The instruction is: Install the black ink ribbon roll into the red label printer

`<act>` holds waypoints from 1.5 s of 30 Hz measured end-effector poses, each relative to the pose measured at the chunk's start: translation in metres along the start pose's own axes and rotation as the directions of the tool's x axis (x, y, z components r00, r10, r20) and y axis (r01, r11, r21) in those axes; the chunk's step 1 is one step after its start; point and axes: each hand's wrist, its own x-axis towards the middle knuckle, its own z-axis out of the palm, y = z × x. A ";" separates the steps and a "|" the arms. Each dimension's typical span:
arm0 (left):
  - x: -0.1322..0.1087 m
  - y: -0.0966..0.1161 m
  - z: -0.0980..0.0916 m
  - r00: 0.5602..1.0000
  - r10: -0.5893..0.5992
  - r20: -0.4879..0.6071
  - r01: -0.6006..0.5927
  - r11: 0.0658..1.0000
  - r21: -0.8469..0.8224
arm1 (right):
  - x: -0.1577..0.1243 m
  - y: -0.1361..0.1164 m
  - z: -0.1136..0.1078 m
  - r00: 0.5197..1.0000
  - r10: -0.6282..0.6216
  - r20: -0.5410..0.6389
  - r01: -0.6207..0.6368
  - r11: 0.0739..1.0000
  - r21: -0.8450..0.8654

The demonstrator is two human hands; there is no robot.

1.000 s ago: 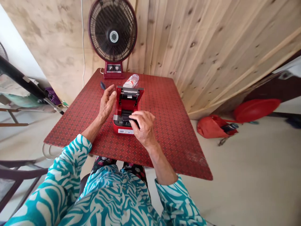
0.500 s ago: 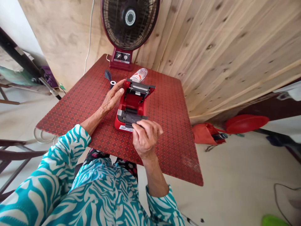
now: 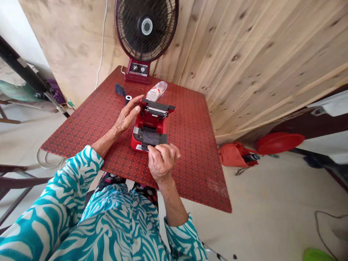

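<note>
A red label printer (image 3: 133, 143) stands on the table with its lid (image 3: 160, 104) raised. From its inside a dark strip of paper (image 3: 151, 138) comes out flat over the front edge. My right hand (image 3: 162, 161) is closed, thumb and fingers pinching the free end of that strip. Along the left side of the raised lid lies my left hand (image 3: 129, 114), its fingers stretched out and the thumb apart, fingertips touching the lid's edge. Just beyond it stands a small black roll with a white core (image 3: 128, 98), and beside this lies a loose dark scrap (image 3: 120, 89).
A clear plastic bottle (image 3: 157, 91) lies behind the printer. At the table's back is a dark red fan (image 3: 137, 73) against the wooden wall (image 3: 231, 54). The patterned red table (image 3: 190, 163) ends near my body. A red basin (image 3: 280, 142) and orange bag (image 3: 232, 155) are to the right.
My right hand has drawn the dark strip slightly toward me, and more of it shows over the printer's front. My left hand stays at the lid. The whole view has shifted a little.
</note>
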 end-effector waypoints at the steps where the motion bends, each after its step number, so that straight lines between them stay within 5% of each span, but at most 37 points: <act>1: -0.001 0.002 0.001 1.000 0.001 -0.012 -0.001 1.000 0.004 | 0.000 0.000 0.000 1.000 0.000 -0.004 0.000 1.000 0.000; 7: -0.013 0.016 0.003 0.994 0.023 -0.111 -0.017 0.998 0.056 | -0.002 -0.001 -0.001 1.000 -0.002 0.023 0.002 0.999 0.035; 13: -0.020 0.013 -0.004 1.000 0.017 -0.006 -0.015 0.971 0.237 | -0.004 -0.002 -0.007 1.000 0.015 0.021 -0.017 0.996 0.087; 17: -0.022 0.006 -0.005 0.998 -0.060 0.017 0.054 0.971 0.231 | 0.006 0.012 -0.008 0.967 0.251 0.037 -0.251 0.921 0.299; 18: -0.022 0.004 -0.004 0.997 -0.072 0.014 0.067 0.979 0.193 | 0.011 0.019 -0.005 0.920 0.386 0.071 -0.384 0.846 0.370; 20: -0.023 0.001 -0.002 0.994 -0.106 0.006 0.105 0.991 0.087 | 0.021 0.036 0.006 0.704 0.678 0.211 -0.672 0.542 0.504; 22: -0.024 -0.001 0.001 0.988 -0.156 0.008 0.156 0.988 -0.022 | 0.030 0.051 0.021 0.511 0.756 0.408 -0.786 0.219 0.578; 25: -0.025 -0.005 0.003 0.975 -0.221 0.018 0.221 0.963 -0.151 | 0.034 0.066 0.043 0.387 0.728 0.566 -0.790 -0.055 0.611; 28: -0.024 -0.015 0.000 0.967 -0.255 0.015 0.252 0.946 -0.205 | 0.029 0.069 0.053 0.347 0.706 0.618 -0.759 -0.175 0.627; 33: -0.023 -0.026 -0.007 0.926 -0.354 0.132 0.377 0.885 -0.273 | 0.022 0.067 0.051 0.314 0.706 0.635 -0.746 -0.230 0.625; 38: -0.025 -0.018 -0.005 0.913 -0.364 0.181 0.405 0.858 -0.316 | 0.025 0.059 0.049 0.414 0.715 0.563 -0.781 -0.038 0.624; 45: -0.029 -0.013 -0.010 0.875 -0.378 0.301 0.465 0.828 -0.313 | 0.021 0.045 0.056 0.298 0.811 0.504 -0.737 -0.140 0.661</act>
